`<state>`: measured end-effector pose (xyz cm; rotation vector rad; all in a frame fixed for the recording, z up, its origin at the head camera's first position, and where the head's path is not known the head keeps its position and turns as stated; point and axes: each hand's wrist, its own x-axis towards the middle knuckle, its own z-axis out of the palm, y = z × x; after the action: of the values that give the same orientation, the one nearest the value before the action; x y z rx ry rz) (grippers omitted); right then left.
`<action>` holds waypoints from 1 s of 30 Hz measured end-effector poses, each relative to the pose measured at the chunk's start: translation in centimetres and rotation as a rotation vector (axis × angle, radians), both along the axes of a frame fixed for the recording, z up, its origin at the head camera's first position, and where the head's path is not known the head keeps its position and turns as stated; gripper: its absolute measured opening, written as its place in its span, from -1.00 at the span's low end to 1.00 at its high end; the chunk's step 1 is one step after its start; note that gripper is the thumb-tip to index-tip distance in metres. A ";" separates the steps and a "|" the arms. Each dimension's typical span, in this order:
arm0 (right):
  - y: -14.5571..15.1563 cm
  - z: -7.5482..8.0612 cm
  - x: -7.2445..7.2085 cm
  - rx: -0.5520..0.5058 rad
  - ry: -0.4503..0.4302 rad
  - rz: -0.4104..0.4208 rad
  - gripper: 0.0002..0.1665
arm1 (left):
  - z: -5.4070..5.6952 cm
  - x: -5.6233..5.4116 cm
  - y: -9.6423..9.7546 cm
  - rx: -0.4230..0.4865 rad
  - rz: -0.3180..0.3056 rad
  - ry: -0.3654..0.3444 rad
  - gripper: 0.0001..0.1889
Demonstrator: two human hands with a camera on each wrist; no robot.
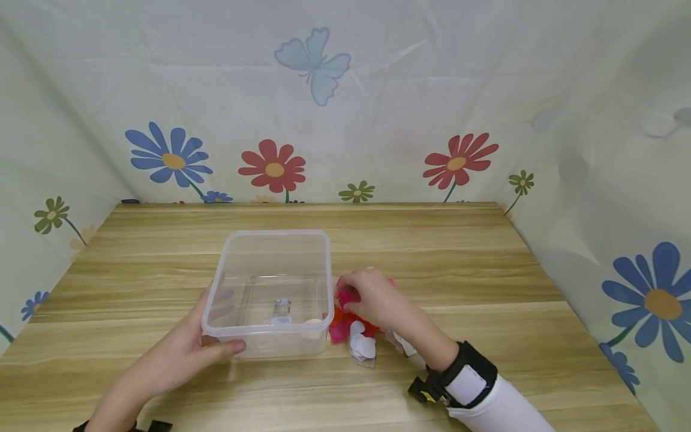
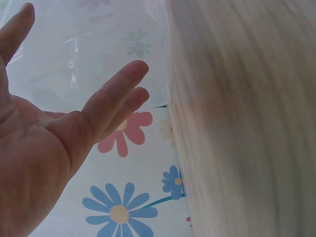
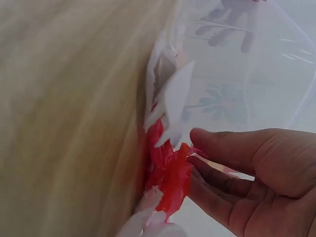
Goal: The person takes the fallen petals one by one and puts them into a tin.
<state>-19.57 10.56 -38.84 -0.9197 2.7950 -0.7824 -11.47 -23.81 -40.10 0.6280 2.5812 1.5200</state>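
A clear plastic container (image 1: 264, 345) without a lid stands on the wooden table. My left hand (image 1: 186, 342) holds its near left corner, thumb along the front wall and fingers against the left side. In the left wrist view, the fingers (image 2: 116, 96) spread beside the see-through wall. Right of the container lies a heap of red and pink petal-like scraps (image 1: 340, 332) with white scraps (image 1: 361, 347) in front. My right hand (image 1: 375, 300) reaches into this heap. Its thumb and fingers pinch a thin pink scrap (image 3: 199, 152), close beside a red-orange one (image 3: 175, 182).
Inside the container, near its front, lies a small clear-and-white item (image 1: 282, 307). The wooden table (image 1: 459, 246) reaches back to a flower-printed cloth (image 1: 378, 120), which also hangs along both sides.
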 end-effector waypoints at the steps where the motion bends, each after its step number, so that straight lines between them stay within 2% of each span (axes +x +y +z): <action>1: 0.0 -0.1 0.0 0.001 0.012 0.006 -0.82 | 0.0 0.0 0.0 0.001 0.000 -0.003 0.19; 5: -0.1 -0.1 -0.1 -0.031 0.027 0.007 -0.83 | 0.0 0.1 0.0 0.001 0.001 -0.010 0.18; 10: 0.1 0.1 -0.1 -0.056 -0.013 -0.025 -0.78 | 0.2 0.1 0.1 -0.005 0.001 -0.015 0.18; 20: 0.6 1.3 0.0 -0.100 -0.029 -0.049 -0.85 | 0.2 0.0 0.1 0.006 -0.001 -0.016 0.19; 27: 1.0 2.7 0.3 -0.182 0.017 -0.070 -0.86 | 0.2 0.1 0.2 0.014 0.001 -0.012 0.19; 30: 1.1 3.1 0.4 -0.249 0.064 -0.082 -0.87 | 0.1 0.1 0.2 0.018 0.002 -0.014 0.19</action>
<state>-19.15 11.67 -35.70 -0.8821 2.8508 -1.1546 -11.41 -23.65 -39.97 0.6147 2.5620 1.5440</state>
